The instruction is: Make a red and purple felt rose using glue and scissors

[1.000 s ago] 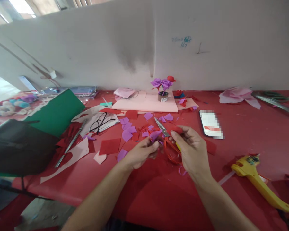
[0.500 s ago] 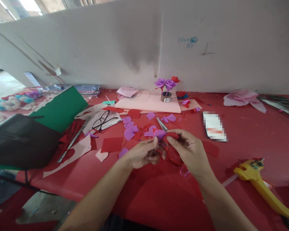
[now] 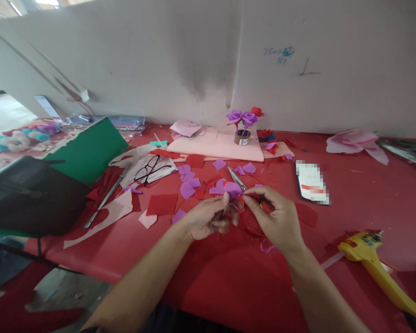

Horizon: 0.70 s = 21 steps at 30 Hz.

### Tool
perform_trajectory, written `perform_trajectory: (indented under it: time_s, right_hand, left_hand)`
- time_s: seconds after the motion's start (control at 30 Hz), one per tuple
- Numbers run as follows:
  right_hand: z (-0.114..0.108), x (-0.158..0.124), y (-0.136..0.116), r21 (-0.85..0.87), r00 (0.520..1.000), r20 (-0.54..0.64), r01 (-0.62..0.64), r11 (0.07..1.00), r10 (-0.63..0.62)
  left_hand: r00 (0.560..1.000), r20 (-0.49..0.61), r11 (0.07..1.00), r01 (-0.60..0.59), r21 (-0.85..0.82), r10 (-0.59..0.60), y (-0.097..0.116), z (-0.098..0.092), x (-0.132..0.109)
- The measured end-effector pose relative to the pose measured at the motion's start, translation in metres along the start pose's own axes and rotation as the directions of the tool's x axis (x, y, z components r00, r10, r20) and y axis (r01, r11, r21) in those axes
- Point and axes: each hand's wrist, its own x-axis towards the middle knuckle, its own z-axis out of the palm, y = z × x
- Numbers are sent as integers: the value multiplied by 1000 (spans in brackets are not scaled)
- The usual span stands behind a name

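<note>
My left hand [image 3: 208,215] is closed, thumb and forefinger pinching a purple paper petal [image 3: 233,188], with a thin stem-like piece showing below the fingers. Against the petal's right edge, the thumb and forefinger of my right hand [image 3: 272,215] are pressed together on what looks like the same paper. A pair of scissors [image 3: 237,178] lies just beyond, blades pointing away to the left; its handle is mostly hidden behind my right hand. Cut purple petals [image 3: 187,188] and red scraps are scattered around both hands.
A yellow glue gun [image 3: 374,263] lies at right, below a phone [image 3: 312,182]. Paper flowers [image 3: 242,118] stand in a small brown holder [image 3: 241,138] on pink sheets [image 3: 211,147]. Eyeglasses [image 3: 150,170], a metal rod [image 3: 106,199] and a green board [image 3: 90,152] are at left.
My right fingers have shifted slightly right, and the red piece beside them is now less visible. The purple petal appears wider between my hands. The whole view has shifted a little.
</note>
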Motion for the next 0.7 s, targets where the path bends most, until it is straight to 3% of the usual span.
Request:
perform_trajectory:
  time_s: [0.13,0.23,0.33,0.4,0.53,0.7]
  right_hand:
    - [0,0,3,92,996,-31,-84,992,87]
    - [1,-1,6,243,982,-56,-161,956,180]
    - [1,-1,6,401,970,8,-225,888,242]
    - [2,-2,3,402,969,53,-240,884,239]
    - [3,-5,-7,224,990,10,-138,965,140]
    - [2,-6,-13,15,986,-41,161,987,-160]
  left_hand:
    - [1000,27,1000,-5,4,5,-1,-2,0]
    - [998,-31,997,-59,49,61,-2,0,1]
    - [980,-104,979,-153,138,168,-3,4,3]
    - [969,-118,958,-191,213,219,-4,7,3]
    - [963,-99,935,-213,284,250,-7,7,4]
    - [966,-82,963,-234,137,246,-10,2,5]
